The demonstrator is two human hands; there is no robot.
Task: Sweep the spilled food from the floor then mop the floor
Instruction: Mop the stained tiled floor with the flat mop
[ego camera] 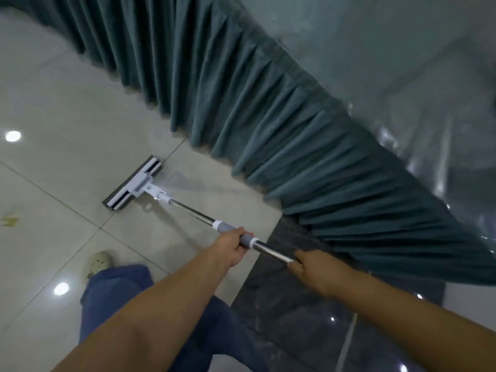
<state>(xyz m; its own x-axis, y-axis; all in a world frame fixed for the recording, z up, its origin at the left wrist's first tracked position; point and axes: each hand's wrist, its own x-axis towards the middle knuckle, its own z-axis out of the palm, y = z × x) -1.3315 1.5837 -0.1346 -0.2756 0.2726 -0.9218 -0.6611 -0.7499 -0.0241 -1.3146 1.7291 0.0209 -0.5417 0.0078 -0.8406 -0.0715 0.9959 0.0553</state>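
Observation:
A flat mop [134,183] with a grey and white head rests on the pale tiled floor [67,108]. Its metal handle runs back toward me. My left hand [232,248] grips the grey sleeve on the handle. Further back on the bare metal, my right hand [308,268] is closed around the shaft. A small yellowish patch of spilled food [10,218] lies on the tiles at the far left, well apart from the mop head. A faint wet streak shows just right of the mop head.
Long teal curtains [268,116] hang to the floor along the right, close to the mop. A dark marble strip [281,304] borders the pale tiles beneath my right arm. My blue-trousered leg and pale shoe [99,263] stand at lower left.

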